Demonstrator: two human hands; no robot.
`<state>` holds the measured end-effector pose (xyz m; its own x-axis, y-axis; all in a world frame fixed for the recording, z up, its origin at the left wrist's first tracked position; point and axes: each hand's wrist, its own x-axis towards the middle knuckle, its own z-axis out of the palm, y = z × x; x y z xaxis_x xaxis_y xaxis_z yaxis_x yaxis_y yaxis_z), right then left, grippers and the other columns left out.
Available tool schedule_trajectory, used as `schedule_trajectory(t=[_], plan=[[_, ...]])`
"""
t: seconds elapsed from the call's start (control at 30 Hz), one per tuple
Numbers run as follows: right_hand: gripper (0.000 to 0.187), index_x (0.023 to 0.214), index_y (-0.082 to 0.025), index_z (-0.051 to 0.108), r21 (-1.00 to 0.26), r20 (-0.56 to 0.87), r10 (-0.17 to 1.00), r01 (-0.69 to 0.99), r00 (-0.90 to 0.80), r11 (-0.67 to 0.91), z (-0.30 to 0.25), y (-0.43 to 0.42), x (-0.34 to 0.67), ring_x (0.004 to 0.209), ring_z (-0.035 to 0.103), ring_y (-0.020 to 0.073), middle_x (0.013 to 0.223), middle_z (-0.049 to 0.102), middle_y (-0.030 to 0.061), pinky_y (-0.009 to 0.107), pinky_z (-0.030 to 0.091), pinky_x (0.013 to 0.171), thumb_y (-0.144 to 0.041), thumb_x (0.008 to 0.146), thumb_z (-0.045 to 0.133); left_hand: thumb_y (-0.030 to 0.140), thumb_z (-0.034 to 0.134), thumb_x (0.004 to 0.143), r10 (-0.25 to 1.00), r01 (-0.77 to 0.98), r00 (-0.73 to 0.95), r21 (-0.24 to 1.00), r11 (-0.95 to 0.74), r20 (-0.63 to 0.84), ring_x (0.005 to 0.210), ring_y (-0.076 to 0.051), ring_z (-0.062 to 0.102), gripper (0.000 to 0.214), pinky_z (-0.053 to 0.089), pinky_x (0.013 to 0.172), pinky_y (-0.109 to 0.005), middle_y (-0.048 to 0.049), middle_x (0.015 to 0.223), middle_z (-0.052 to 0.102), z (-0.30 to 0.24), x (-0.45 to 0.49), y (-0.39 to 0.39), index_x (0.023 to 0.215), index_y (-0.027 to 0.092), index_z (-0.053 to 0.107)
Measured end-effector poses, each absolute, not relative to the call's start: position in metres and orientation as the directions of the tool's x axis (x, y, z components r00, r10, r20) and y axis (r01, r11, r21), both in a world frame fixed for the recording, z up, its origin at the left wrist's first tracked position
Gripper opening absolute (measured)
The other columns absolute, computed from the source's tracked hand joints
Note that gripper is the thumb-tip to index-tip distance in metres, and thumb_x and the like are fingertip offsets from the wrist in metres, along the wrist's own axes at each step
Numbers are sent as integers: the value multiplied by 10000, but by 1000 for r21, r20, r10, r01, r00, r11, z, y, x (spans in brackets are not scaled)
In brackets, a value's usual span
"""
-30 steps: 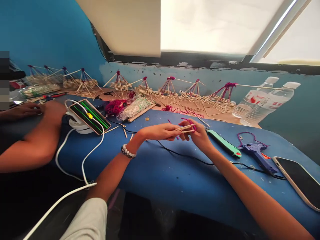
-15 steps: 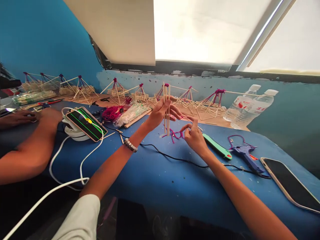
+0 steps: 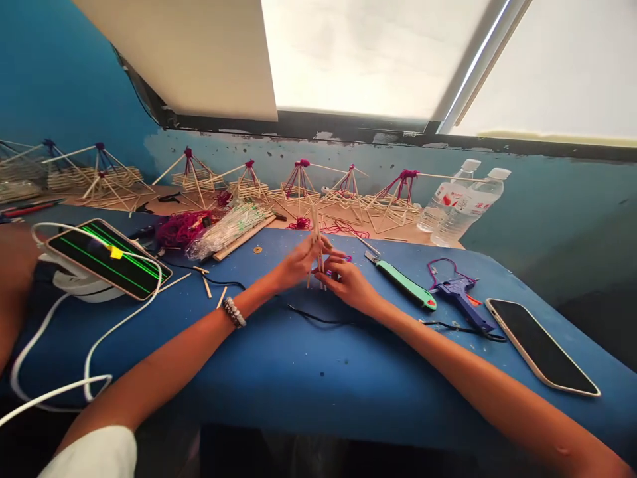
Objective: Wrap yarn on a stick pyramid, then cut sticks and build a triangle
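Thin, pale wooden sticks (image 3: 315, 238) form a narrow, straight bundle, standing nearly upright with the top leaning slightly toward eleven o'clock. The left hand (image 3: 300, 263) and right hand (image 3: 346, 282) meet around its middle, with the fingers closed on it, and its lower ends show below them. A small piece of magenta yarn (image 3: 347, 258) shows just beside the bundle at about three o'clock.
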<state>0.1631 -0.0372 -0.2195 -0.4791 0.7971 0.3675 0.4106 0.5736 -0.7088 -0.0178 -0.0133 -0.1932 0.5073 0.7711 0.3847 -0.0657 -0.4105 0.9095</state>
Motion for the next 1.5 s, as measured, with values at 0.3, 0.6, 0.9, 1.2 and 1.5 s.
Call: schedule_trajectory(t=[0.3,0.6,0.9,1.2,1.5], plan=[[305,813,-212,757,-692,473,742,321,-476,647,-229,-46,178,736,655,196,739,726,40,333,550,723,-398,1017,628,548,418,1087,743,-93,563,921,-378,362,1214,-240,691,366,505,1055,-374,-99,1165,752,-202,-7,-37,1045,211,554],[199,938,-218,766,-586,488,680,371,-548,720,-227,-61,174,865,711,214,861,787,55,346,564,808,-259,1024,591,497,422,1097,709,-201,625,945,-258,327,1295,-254,659,401,449,1179,-422,-110,1237,762,-188,-2,-57,1184,208,686],[186,961,-234,733,-656,373,726,389,-578,647,-225,-63,172,727,669,188,852,752,43,331,530,696,-272,1035,567,491,456,1088,770,-169,485,908,-384,415,1129,-260,748,419,561,1034,-384,-103,1033,804,-183,-5,-56,1125,181,735],[319,980,-192,697,-511,349,682,480,-642,713,-227,-62,175,916,694,239,967,761,95,376,536,829,-314,1097,427,480,400,1109,717,-98,552,887,-452,426,1130,-242,756,462,542,1061,-360,-128,1149,802,-189,-6,-55,1180,152,717],[291,971,-194,675,-461,400,619,435,-676,774,-226,-61,174,897,669,219,935,740,71,359,512,868,-259,1090,418,387,461,1105,650,-54,593,828,-558,476,1284,-224,685,368,483,1147,-347,-101,1223,792,-188,-7,-52,1178,177,754]])
